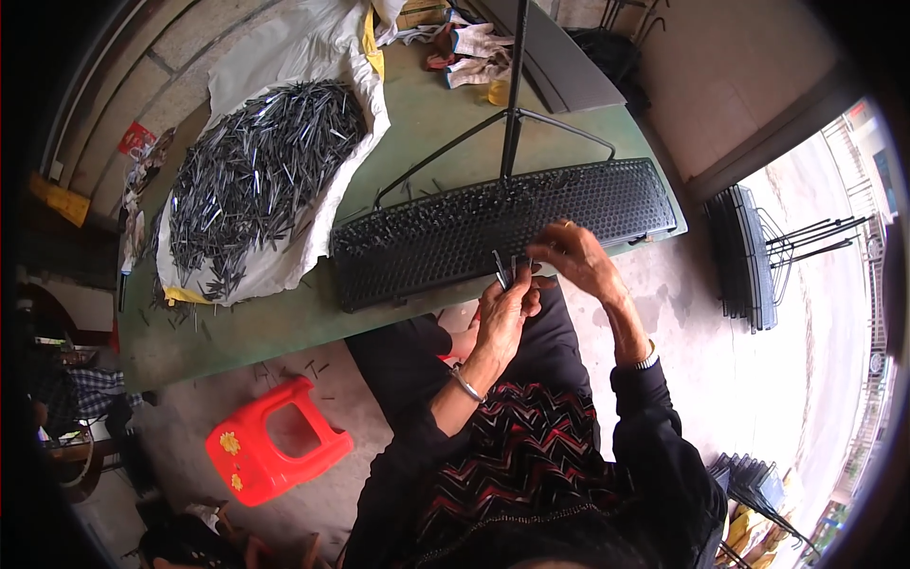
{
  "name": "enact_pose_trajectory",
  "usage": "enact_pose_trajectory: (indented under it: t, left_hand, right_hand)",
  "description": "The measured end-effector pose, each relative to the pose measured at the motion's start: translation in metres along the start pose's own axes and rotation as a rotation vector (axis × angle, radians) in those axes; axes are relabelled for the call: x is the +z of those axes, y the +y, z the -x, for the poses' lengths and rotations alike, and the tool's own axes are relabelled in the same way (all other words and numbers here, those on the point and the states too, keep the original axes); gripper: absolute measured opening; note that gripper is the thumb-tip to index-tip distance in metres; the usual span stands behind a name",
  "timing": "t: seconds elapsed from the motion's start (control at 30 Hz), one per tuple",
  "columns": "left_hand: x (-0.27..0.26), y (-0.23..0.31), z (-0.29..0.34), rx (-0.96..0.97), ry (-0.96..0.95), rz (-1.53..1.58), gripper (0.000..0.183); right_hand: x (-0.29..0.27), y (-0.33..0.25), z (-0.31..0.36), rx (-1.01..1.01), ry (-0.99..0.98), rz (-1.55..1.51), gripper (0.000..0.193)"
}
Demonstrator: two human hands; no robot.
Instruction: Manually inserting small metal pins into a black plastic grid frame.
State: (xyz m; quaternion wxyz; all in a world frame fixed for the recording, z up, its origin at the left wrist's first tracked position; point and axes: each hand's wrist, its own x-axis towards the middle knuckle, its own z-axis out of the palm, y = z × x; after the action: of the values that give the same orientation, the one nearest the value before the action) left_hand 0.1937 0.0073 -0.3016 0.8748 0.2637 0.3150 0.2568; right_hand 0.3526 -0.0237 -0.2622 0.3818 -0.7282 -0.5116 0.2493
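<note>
My left hand [502, 318] is closed around a few thin dark strips [504, 269], whose ends stick up past the fingers. Close beside them, my right hand [573, 256] is bent with its fingertips toward the strips; motion smears the fingers, so I cannot make out whether they hold anything. Just beyond both hands lies a long black perforated panel [427, 256] along the table's near edge. Short dark bits stand in its holes along the far side, mostly toward the left. A black metal stand with spread legs [513, 123] rises at the panel's far edge.
A white sack [327, 232] lies opened on the green table [256, 332], with a heap of dark strips [265, 161] on it. Gloves [474, 52] rest at the back. On the floor are a red plastic stool [246, 446] and stacked black racks [749, 256].
</note>
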Motion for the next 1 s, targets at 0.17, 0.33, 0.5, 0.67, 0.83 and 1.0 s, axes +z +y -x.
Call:
enact_pose_trajectory:
  t: [0.17, 0.33, 0.5, 0.67, 0.83, 1.0]
  left_hand:
    - [0.007, -0.002, -0.003, 0.006, 0.044, -0.059, 0.021]
    - [0.005, 0.008, -0.004, -0.027, 0.041, -0.100, 0.022]
    - [0.009, 0.004, -0.002, -0.057, -0.018, -0.049, 0.023]
    - [0.008, 0.000, -0.005, -0.116, -0.046, -0.009, 0.023]
    - [0.005, 0.002, -0.006, -0.106, -0.020, -0.029, 0.025]
    - [0.010, 0.002, -0.006, -0.092, 0.003, -0.046, 0.026]
  right_hand:
    - [-0.007, -0.009, 0.013, 0.076, -0.106, -0.283, 0.012]
    - [-0.008, 0.002, -0.003, 0.059, 0.316, -0.128, 0.006]
    - [-0.007, 0.019, -0.037, -0.189, 0.683, 0.192, 0.003]
    - [0.004, 0.028, -0.050, -0.226, 0.615, 0.269, 0.004]
    - [0.005, 0.023, -0.054, -0.219, 0.562, 0.321, 0.005]
    - [0.001, 0.027, -0.061, -0.310, 0.500, 0.267, 0.005]
